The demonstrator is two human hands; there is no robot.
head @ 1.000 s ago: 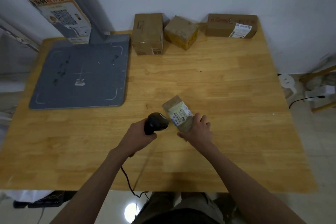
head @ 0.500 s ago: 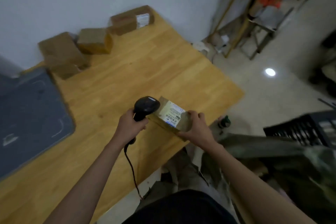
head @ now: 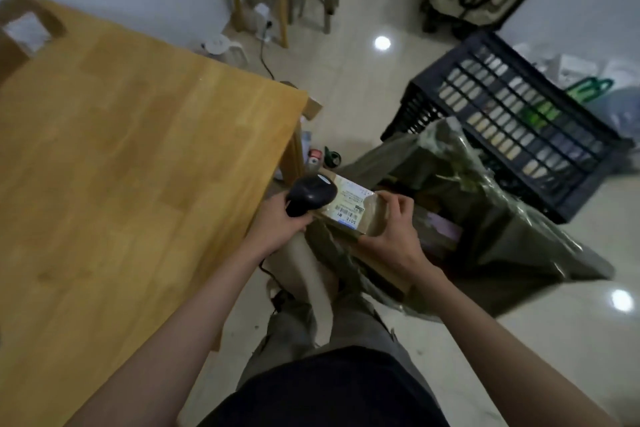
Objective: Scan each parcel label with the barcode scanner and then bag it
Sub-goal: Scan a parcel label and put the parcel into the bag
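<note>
Swinging right off table: parcel, gripped by right hand, now hanging over green bag; left hand clasping scanner beside label. Bag contents indistinct.

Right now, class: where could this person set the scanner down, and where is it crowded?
Free: the wooden tabletop, bare from its right edge beside the left hand back toward the box at the far corner. Crowded: right of the table, where the right hand holds the parcel over the green bag, with the black crate behind; the scanner touches the parcel.
</note>
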